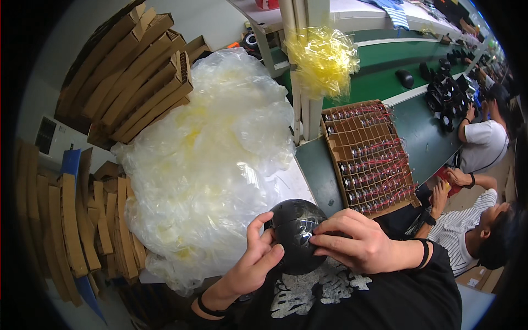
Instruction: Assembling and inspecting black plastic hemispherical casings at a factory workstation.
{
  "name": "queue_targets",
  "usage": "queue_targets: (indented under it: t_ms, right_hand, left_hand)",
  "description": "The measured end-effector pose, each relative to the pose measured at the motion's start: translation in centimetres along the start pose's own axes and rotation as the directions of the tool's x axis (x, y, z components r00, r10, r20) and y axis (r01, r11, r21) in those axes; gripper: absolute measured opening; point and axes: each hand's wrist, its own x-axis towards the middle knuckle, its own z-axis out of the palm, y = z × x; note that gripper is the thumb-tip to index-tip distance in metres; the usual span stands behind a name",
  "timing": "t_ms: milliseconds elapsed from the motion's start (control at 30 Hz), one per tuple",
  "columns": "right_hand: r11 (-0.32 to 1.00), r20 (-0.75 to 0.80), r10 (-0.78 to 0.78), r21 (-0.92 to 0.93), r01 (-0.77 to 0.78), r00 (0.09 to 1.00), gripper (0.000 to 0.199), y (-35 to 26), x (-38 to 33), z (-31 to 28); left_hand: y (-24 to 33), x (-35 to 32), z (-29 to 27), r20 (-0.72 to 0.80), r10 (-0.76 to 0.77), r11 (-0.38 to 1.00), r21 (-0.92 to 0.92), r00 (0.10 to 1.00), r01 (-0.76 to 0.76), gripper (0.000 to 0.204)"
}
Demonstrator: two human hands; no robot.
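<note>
A black, rounded plastic housing [292, 237], glossy with a seam line, is held close in front of my chest. My left hand [256, 264] grips its left side, thumb at the near edge and fingers curled round the rim. My right hand [355, 242] is closed against the right side, its fingertips together on the surface. A shiny patch shows beside those fingertips; whether it is clear film or a reflection I cannot tell. The housing's underside is hidden.
Left of the housing lies a big heap of clear plastic bags [203, 165]. Cardboard dividers [132, 77] are stacked beyond. A divided carton [368, 159] holds small parts with red wires. Yellow film [324, 60] hangs on a post. Two people sit at right by a green conveyor [379, 71].
</note>
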Motion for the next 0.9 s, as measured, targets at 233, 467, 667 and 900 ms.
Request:
queue_targets:
  t_ms: [233, 467, 667, 900]
  right_hand:
    - [0.982, -0.047, -0.154, -0.116, 0.148, 0.987, 0.023, 0.5, 0.0, 0.5]
    - [0.861, -0.06, -0.454, -0.288, 0.42, 0.889, 0.02, 0.9, -0.6, 1.3]
    - [0.88, -0.104, -0.451, -0.219, 0.422, 0.886, 0.022, 1.6, -0.5, 0.5]
    - [0.874, -0.08, -0.458, -0.225, 0.431, 0.886, 0.026, 1.9, -0.3, 0.0]
  left_hand:
    - [0.0, -0.2, 0.2, -0.016, 0.038, 0.999, -0.005, 0.999, -0.038, 0.064]
    - [-0.2, 0.1, 0.7, -0.048, 0.241, 0.948, 0.226, 0.969, -0.224, 0.065]
    - [-0.5, 0.2, 0.5, -0.065, 0.293, 0.932, 0.243, 0.954, -0.27, 0.062]
    - [-0.5, 0.1, 0.1, -0.101, 0.23, 0.968, 0.131, 0.968, -0.216, 0.061]
